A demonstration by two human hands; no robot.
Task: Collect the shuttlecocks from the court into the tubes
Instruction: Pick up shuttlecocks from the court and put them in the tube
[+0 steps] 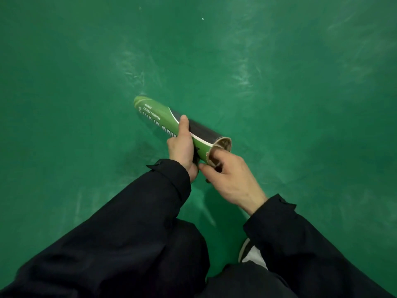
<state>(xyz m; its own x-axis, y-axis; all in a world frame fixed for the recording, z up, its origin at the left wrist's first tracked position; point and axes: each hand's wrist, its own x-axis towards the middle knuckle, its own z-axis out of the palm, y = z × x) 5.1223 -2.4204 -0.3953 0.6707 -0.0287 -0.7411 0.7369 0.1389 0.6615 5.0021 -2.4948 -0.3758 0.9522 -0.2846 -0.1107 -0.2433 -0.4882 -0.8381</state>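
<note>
A green and black cardboard tube sits in the person's hands, held slanted above the green court floor, its far end pointing away and down toward the floor, its open near end turned up toward them. White lettering runs along the green side, only partly readable. The left hand wraps the tube around its middle, thumb laid flat along the top and fingers curled underneath, so that grip is closed on the tube. The right hand is at the open mouth, one finger hooked over the frayed rim and into the opening, the thumb reaching toward the left hand; whether it is pinching something small there I cannot tell, as the hand covers the spot. Something brownish shows inside the mouth, too dim to name. Both arms wear dark sleeves. Below the right wrist, a shoe with a pale sole rests on the floor. Two tiny white specks lie on the floor far off, toward its distant edge.
</note>
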